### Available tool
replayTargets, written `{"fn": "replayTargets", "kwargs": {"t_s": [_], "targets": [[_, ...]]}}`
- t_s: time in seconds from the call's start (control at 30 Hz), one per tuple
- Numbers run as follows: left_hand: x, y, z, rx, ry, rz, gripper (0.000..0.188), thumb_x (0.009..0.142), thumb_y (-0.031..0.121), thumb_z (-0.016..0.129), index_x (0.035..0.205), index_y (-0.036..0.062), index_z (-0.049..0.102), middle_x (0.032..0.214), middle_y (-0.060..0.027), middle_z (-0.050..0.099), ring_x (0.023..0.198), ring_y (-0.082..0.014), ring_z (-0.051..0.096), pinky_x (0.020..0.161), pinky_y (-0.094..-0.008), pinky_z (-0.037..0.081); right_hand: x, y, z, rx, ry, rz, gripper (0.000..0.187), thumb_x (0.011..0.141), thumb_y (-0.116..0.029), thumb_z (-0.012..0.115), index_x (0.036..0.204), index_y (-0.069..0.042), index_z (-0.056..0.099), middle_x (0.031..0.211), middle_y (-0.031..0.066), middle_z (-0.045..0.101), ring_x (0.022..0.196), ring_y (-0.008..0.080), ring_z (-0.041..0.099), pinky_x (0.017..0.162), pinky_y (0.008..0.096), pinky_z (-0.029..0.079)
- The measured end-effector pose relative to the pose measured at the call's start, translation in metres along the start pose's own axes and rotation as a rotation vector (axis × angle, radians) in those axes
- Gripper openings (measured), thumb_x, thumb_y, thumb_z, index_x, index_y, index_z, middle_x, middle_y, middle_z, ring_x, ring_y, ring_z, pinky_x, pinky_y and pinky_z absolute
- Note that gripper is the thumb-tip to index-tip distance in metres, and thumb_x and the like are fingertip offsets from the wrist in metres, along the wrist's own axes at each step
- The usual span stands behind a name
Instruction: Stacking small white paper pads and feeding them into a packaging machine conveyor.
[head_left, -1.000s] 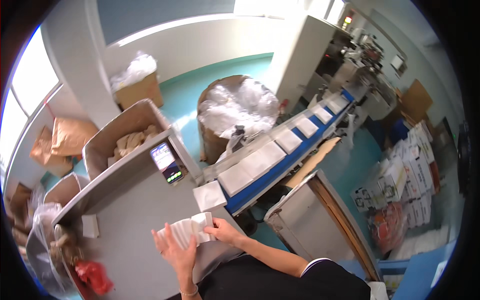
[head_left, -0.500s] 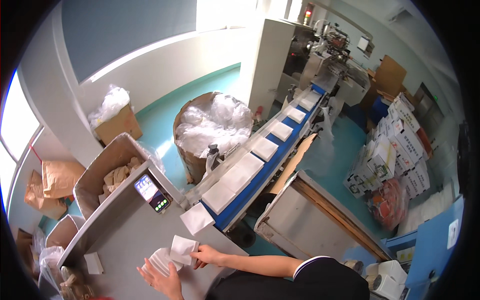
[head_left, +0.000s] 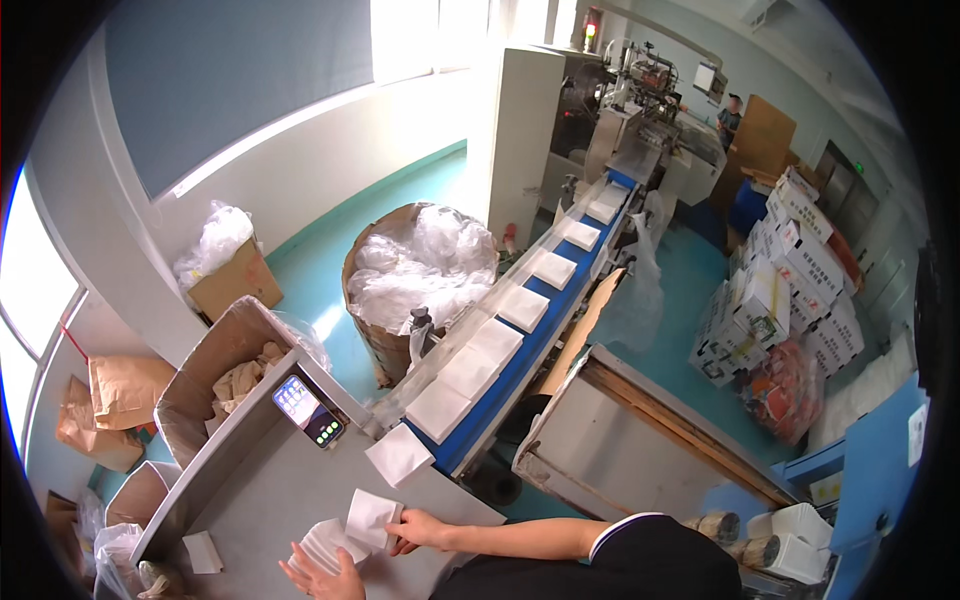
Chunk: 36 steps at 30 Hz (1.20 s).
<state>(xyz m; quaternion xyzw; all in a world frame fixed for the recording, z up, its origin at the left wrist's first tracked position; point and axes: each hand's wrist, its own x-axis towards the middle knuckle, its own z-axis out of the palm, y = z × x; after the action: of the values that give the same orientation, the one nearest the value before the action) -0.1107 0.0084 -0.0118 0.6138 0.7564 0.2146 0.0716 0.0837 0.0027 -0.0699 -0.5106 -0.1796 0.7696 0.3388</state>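
My left hand [head_left: 330,577] is curled around the side of a fanned stack of white square pads [head_left: 326,545], with its thumb on the near side and its fingers on the left. In my right hand [head_left: 420,531] is another white square pad [head_left: 372,516], pinched at its right edge. Its left corner meets the fanned stack, and whether it is one pad or several I cannot tell. Just beyond, a loose white pad [head_left: 399,455] lies where the blue conveyor belt [head_left: 465,440] meets the grey metal table [head_left: 270,505]. More white pads lie along the belt.
A lit phone [head_left: 308,410] rests by the table's raised edge. Beyond that edge stands an open carton [head_left: 215,365]. A round bin [head_left: 375,335] of clear plastic film is left of the belt. Stacked white boxes [head_left: 760,300] stand at right; a person [head_left: 730,122] is far back.
The view has tilted a little, so the near things sit lower. Both hands keep their hold on the pads with almost no movement. A person now shows near the far machine.
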Motion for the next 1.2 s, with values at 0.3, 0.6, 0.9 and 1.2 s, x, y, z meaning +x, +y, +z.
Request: {"fn": "replayTargets", "kwargs": {"t_s": [0.3, 0.6, 0.9, 1.2], "targets": [[-0.005, 0.000, -0.012, 0.005, -0.009, -0.027, 0.081, 0.076, 0.030, 0.072, 0.147, 0.0146, 0.037, 0.153, -0.0249, 0.023, 0.140, -0.0412, 0.027, 0.112, -0.0494, 0.026, -0.001, -0.005, -0.005, -0.010, 0.085, -0.039, 0.033, 0.099, -0.026, 0.054, 0.119, 0.001, 0.055, 0.103, 0.0120, 0.068, 0.080, 0.0209, 0.072, 0.066, 0.0285, 0.057], [0.001, 0.030, -0.019, -0.073, -0.053, -0.085, 0.078, 0.076, 0.029, 0.073, 0.145, 0.0146, 0.039, 0.153, -0.0248, 0.022, 0.138, -0.0431, 0.029, 0.111, -0.0491, 0.029, 0.003, -0.011, -0.010, 0.005, 0.059, -0.079, 0.034, 0.100, -0.023, 0.052, 0.121, 0.003, 0.055, 0.107, 0.0126, 0.067, 0.083, 0.0224, 0.072, 0.066, 0.0285, 0.057], [-0.001, 0.001, -0.001, -0.069, 0.022, 0.019, 0.079, 0.075, 0.027, 0.073, 0.145, 0.0140, 0.038, 0.153, -0.0245, 0.021, 0.140, -0.0413, 0.026, 0.111, -0.0485, 0.028, 0.001, -0.021, -0.034, 0.163, 0.203, -0.116, 0.030, 0.099, -0.021, 0.054, 0.116, 0.003, 0.058, 0.100, 0.0127, 0.068, 0.081, 0.0206, 0.071, 0.064, 0.0265, 0.057], [0.002, -0.005, 0.002, -0.032, 0.039, 0.083, 0.081, 0.074, 0.025, 0.072, 0.146, 0.0128, 0.037, 0.153, -0.0248, 0.021, 0.140, -0.0406, 0.026, 0.111, -0.0490, 0.028, -0.002, 0.006, -0.031, 0.003, 0.113, -0.091, 0.033, 0.097, -0.026, 0.056, 0.117, 0.000, 0.058, 0.096, 0.0112, 0.069, 0.076, 0.0197, 0.071, 0.063, 0.0279, 0.058]]}}
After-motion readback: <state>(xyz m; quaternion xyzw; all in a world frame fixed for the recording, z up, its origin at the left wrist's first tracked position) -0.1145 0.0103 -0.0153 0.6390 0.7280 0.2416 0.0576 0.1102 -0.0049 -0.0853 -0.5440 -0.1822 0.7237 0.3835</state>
